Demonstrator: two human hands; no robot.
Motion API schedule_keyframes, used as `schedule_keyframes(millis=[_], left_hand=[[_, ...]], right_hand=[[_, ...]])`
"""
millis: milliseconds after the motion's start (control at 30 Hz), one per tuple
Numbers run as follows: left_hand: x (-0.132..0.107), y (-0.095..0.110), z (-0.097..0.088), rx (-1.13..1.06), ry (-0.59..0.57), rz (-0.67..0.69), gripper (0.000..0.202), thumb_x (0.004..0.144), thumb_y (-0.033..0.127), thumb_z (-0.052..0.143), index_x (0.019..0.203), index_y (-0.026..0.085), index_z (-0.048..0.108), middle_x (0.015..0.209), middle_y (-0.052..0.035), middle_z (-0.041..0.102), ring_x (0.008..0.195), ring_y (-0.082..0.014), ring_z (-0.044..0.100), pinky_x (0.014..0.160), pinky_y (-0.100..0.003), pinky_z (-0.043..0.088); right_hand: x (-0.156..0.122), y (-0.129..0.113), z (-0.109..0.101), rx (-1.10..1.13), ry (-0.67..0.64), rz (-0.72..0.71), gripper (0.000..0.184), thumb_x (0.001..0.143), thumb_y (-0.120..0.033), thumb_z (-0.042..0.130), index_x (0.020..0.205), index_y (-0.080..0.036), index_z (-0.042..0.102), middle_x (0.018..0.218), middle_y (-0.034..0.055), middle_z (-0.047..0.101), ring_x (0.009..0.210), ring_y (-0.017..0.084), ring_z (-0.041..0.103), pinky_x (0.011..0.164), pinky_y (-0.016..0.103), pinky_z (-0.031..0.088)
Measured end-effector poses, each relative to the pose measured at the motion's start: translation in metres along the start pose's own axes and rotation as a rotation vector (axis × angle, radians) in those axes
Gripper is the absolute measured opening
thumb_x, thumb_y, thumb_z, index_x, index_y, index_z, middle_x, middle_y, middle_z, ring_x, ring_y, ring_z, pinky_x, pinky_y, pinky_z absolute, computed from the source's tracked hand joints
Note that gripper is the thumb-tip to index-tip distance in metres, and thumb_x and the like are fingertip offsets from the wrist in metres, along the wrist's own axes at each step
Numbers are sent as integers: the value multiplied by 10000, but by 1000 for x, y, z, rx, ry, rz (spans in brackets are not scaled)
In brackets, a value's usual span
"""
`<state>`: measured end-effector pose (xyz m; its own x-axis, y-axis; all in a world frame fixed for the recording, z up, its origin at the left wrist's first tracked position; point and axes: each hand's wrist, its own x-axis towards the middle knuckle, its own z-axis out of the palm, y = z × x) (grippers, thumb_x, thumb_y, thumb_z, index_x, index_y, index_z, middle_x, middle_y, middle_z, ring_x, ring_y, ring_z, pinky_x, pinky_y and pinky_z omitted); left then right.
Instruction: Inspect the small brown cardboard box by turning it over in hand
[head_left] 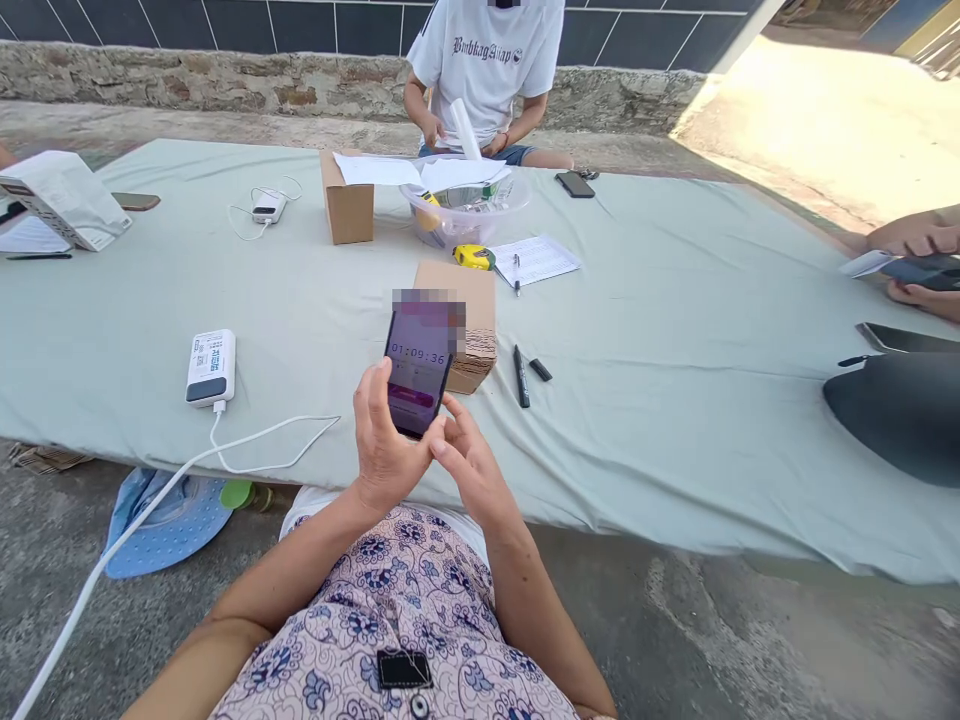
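Observation:
A smartphone [417, 375] is held upright in front of me, its purple screen showing 01:09:36. My left hand [386, 435] grips its left edge and lower corner, fingers closed around it. At the lower right corner, my right hand [469, 455] also holds the phone, its thumb near the bottom edge. Just behind the phone is a stack of flat brown cardboard [471, 300], partly covered by it. To the right lie an uncapped black marker [522, 377] and its cap [540, 370].
A white power bank [211, 367] with a cable lies left on the cloth-covered table [660, 420]. Farther back are a yellow tape measure [473, 257], a paper sheet [538, 260], a plastic basin [469, 222] and a cardboard box [349, 205]. A black cap [900, 410] is at right. People sit around.

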<state>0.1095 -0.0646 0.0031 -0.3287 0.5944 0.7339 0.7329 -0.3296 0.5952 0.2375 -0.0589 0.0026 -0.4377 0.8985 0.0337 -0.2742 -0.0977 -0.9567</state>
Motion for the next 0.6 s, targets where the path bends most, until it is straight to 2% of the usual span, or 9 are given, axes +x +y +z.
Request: schedule_keyframes(millis=[100, 200, 300, 400, 467, 600], left_hand=[[-6, 10, 4, 33, 40, 112, 883, 833, 305, 756, 1572, 229, 279, 1431, -199, 512, 1303, -325, 565, 1050, -495, 533], [-9, 12, 8, 44, 48, 155, 884, 845, 349, 769, 1573, 214, 288, 1411, -211, 512, 1289, -338, 565, 1039, -502, 533], [-10, 13, 9, 23, 62, 190, 912, 854, 414, 784, 1585, 202, 282, 1405, -220, 507, 1301, -343, 550, 1051, -503, 524], [-10, 14, 8, -29, 26, 212, 948, 872, 488, 763, 1609, 186, 247, 1420, -231, 491, 1321, -342, 533, 1062, -502, 519], [-10, 14, 5, -64, -40, 192, 961, 888, 517, 734, 1624, 187, 212, 1446, -235, 475, 1347, -346, 514, 1080, -509, 507], [-11, 13, 0, -137, -167, 114, 918, 930, 506, 642, 1643, 190, 156, 1521, -235, 416, 1419, -363, 448, 1147, -546, 445]], right_hand=[[-13, -12, 4, -2, -36, -23, 648, 915, -478, 713, 1485, -297, 465, 1337, 71, 667, 1256, 242, 649, 1113, 424, 537], [-18, -18, 4, -34, 9, -20, 581, 911, -413, 704, 1437, -275, 501, 1355, 71, 656, 1288, 235, 626, 1127, 402, 527], [-18, -16, 4, -86, 109, -18, 547, 887, -364, 693, 1397, -249, 529, 1137, 56, 711, 1086, 212, 689, 1052, 398, 564], [-19, -17, 5, -123, 146, 9, 517, 883, -343, 669, 1374, -248, 540, 893, 12, 680, 848, 188, 690, 933, 400, 604], [-21, -19, 6, -121, 153, 15, 509, 880, -326, 661, 1369, -257, 538, 959, 26, 684, 824, 178, 684, 895, 393, 609], [-22, -27, 8, -112, 157, -10, 520, 862, -307, 682, 1358, -258, 534, 1153, 71, 677, 908, 182, 675, 866, 369, 600]])
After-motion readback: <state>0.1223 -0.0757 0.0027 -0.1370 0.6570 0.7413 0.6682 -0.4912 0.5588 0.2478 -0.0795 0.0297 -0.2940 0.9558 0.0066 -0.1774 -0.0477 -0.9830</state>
